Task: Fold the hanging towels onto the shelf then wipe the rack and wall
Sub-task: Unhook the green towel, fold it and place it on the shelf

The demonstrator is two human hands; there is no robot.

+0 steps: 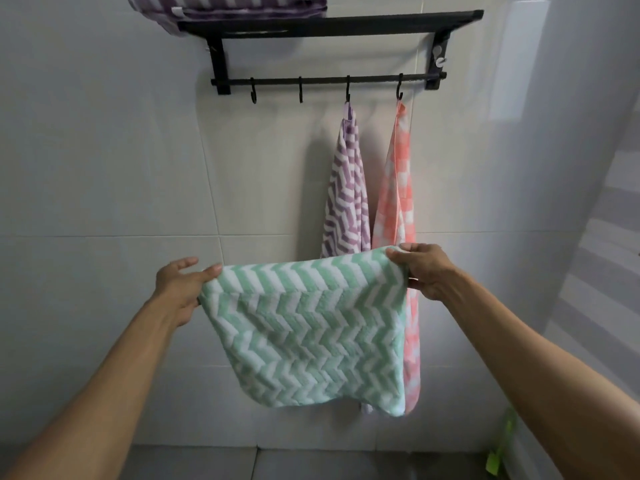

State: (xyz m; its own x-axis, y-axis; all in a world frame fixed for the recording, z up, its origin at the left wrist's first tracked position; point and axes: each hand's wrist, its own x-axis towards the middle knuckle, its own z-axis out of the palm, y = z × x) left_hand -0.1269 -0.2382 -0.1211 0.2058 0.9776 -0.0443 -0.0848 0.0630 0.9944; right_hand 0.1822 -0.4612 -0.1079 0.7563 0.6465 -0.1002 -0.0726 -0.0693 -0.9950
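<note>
I hold a green-and-white chevron towel (304, 327) doubled over in front of the wall. My left hand (180, 289) pinches its upper left corner, and my right hand (420, 270) grips its upper right corner. A black wall rack (332, 24) with a hook bar (325, 81) is mounted above. A purple chevron towel (346, 192) hangs from the third hook and a pink checked towel (396, 188) from the fourth. A folded purple striped towel (228, 6) lies on the shelf's left end.
White wall tiles (104, 150) surround the rack. The two left hooks (254, 95) are bare. A side wall (588, 168) closes in on the right. A bright green object (498, 445) stands low in the right corner.
</note>
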